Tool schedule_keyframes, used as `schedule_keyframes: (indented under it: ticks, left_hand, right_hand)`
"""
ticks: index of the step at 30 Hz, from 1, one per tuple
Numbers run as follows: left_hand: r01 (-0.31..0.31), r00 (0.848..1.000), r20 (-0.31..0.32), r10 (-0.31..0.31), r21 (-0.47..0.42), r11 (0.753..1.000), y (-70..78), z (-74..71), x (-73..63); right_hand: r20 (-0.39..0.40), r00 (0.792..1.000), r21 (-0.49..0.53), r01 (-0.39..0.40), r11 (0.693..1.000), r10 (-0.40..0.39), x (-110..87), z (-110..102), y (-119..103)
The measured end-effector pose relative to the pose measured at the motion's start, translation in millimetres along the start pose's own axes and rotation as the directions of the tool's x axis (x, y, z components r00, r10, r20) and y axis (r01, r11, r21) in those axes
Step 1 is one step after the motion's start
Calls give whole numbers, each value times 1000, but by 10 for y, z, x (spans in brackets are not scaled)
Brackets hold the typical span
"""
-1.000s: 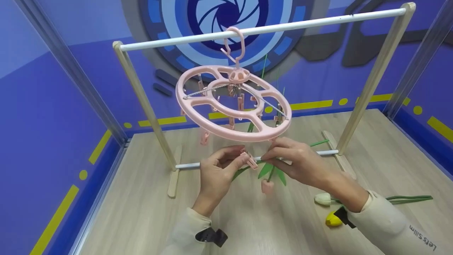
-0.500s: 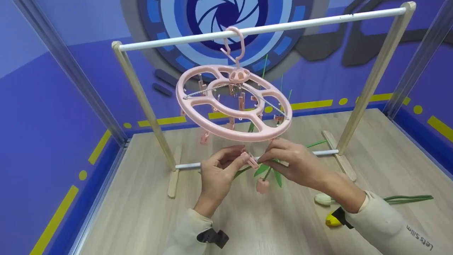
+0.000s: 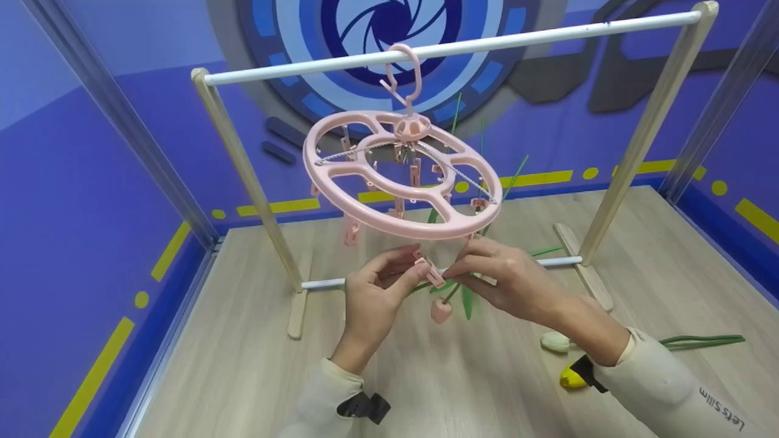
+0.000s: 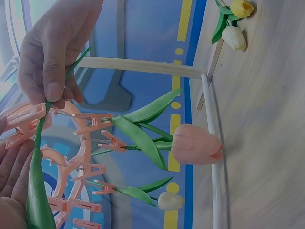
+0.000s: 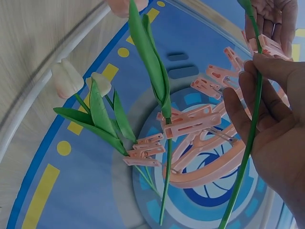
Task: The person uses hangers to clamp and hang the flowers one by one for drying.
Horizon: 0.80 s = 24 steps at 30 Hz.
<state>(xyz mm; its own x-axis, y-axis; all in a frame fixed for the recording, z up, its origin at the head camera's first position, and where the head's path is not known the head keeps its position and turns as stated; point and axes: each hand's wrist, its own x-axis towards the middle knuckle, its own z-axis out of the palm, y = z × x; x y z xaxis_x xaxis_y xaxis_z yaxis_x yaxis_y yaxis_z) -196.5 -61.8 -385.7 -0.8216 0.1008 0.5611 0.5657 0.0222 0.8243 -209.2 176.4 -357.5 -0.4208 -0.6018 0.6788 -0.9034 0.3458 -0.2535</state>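
Note:
My left hand (image 3: 374, 298) pinches a pink clothespin (image 3: 431, 272) under the front rim of a round pink clip hanger (image 3: 389, 226). Close beside it, my right hand (image 3: 511, 277) pinches the thin green stem (image 5: 240, 174) of an artificial flower between thumb and fingers. In the left wrist view this stem lies right at the clothespin's end, with its green leaf (image 4: 40, 191) on the left hand's side. The flower's bloom is hidden. Behind the hands a pink tulip (image 3: 442, 311) hangs head down from another clothespin (image 5: 193, 125) on the hanger.
The hanger hooks over the white top rod (image 3: 548, 41) of a wooden-legged rack. White tulips (image 5: 66, 80) hang from clips farther back. A white tulip (image 3: 555, 342) and a yellow tulip (image 3: 573, 376) lie on the table at right. Patterned blue panels stand behind.
The hanging pink tulip has swung to the left. My right hand has shifted slightly left toward the clothespin, while the left hand keeps its pinch in nearly the same place.

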Motion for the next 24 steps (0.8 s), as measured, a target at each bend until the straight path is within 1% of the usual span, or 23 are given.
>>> schedule_keyframes:
  ticks: [5,8,10,11,13,15,16,18,20,22,23,24]
  left_hand:
    - [-11,1000,7,11,51,999,30,-30,16]
    - [-45,999,-3,45,91,995,47,-68,34]
    - [-65,997,-30,69,120,991,61,-105,50]
    - [-73,995,-52,81,138,988,71,-129,58]
    - [-84,988,-118,105,171,982,89,-183,79]
    - [-76,973,-202,114,190,979,107,-240,100]
    - [-74,961,-247,121,193,978,114,-270,113]
    - [-71,933,-334,136,200,977,126,-323,144]
    - [-68,902,-405,152,214,975,133,-369,178]
    - [-75,877,-449,173,227,971,132,-412,217]
    - [-77,869,-461,180,233,969,129,-432,236]
    - [-83,865,-467,183,227,970,123,-452,255]
  right_hand:
    - [-1,1000,1,1,1000,-1,20,-6,-13]
    - [4,1000,-6,-2,1000,2,26,-12,-16]
    - [8,1000,-15,-3,1000,3,27,-17,-16]
    - [10,1000,-13,-5,1000,5,26,-20,-14]
    - [13,1000,-18,-1,1000,1,25,-25,-8]
    - [12,1000,-15,5,1000,-5,29,-31,0]
    - [10,1000,-12,8,1000,-8,29,-34,5]
    - [10,1000,-10,13,1000,-13,30,-43,12]
    - [10,1000,-4,13,1000,-13,29,-53,19]
    - [12,1000,0,11,1000,-11,23,-65,26]
    - [14,1000,-2,9,1000,-9,20,-71,28]
    - [14,1000,-5,9,1000,-9,17,-77,30]
